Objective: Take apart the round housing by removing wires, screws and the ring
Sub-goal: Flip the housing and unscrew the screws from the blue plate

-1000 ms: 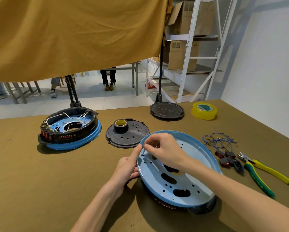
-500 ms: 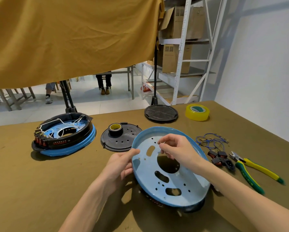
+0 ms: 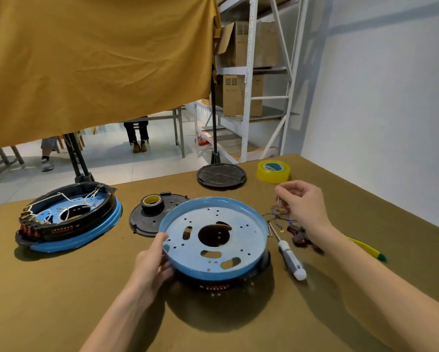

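The round housing (image 3: 214,238) lies in front of me, a light blue perforated pan facing up on a black ring (image 3: 238,282). My left hand (image 3: 153,260) grips its left rim, thumb on top. My right hand (image 3: 301,203) hovers to the right, above a pile of blue wires (image 3: 276,217), with thumb and fingertips pinched together on something too small to make out. A white-handled screwdriver (image 3: 288,257) lies just right of the housing.
A second housing (image 3: 68,217) with white wires sits at the left. A black lid (image 3: 147,219) carrying a black tape roll (image 3: 152,202), a black disc (image 3: 221,175), yellow tape (image 3: 273,171), black connectors (image 3: 297,235) and yellow-green pliers (image 3: 368,250) surround the work.
The housing went from tilted up to lying flat. My right hand left the pan and moved right, over the wire pile. My left hand stays on the left rim.
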The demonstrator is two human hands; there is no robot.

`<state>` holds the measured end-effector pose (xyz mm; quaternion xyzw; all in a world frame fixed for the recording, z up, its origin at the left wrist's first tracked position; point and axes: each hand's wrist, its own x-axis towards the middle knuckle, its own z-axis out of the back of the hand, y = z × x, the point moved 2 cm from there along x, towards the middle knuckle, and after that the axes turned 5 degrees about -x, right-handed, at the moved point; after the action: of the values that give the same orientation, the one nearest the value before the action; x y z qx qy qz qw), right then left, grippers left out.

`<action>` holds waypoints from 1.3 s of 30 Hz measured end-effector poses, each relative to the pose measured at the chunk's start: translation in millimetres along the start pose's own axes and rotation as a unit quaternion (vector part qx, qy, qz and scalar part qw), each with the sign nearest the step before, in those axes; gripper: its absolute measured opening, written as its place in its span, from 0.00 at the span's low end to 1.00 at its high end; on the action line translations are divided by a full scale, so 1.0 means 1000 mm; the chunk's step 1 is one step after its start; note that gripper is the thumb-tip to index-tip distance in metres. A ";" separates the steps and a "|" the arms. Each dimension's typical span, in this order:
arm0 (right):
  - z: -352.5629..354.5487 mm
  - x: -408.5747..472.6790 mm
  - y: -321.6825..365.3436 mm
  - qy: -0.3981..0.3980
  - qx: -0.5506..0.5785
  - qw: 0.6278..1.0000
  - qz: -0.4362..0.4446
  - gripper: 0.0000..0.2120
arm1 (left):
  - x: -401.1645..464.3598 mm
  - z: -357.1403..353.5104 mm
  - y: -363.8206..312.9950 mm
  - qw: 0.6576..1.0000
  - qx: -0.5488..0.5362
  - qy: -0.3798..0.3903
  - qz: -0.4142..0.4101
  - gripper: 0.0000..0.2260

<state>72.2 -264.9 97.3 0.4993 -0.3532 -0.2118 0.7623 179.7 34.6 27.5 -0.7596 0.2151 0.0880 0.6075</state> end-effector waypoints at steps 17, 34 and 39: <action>-0.029 0.015 -0.066 0.098 -0.307 0.947 -0.012 0.03 | 0.009 0.000 0.006 0.998 -0.018 -0.041 -0.038 0.10; -0.090 -0.062 0.081 0.293 -0.028 0.954 0.060 0.22 | -0.044 -0.053 -0.020 0.916 0.109 -0.036 -0.384 0.35; -0.077 -0.059 0.071 0.234 -0.060 0.967 0.085 0.18 | -0.060 -0.069 -0.021 0.919 0.081 0.047 -0.383 0.28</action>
<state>89.0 -148.6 123.4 0.4565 -0.1929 -0.0438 0.8674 126.1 -14.9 86.9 -0.7353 -0.0576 -0.2044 0.6436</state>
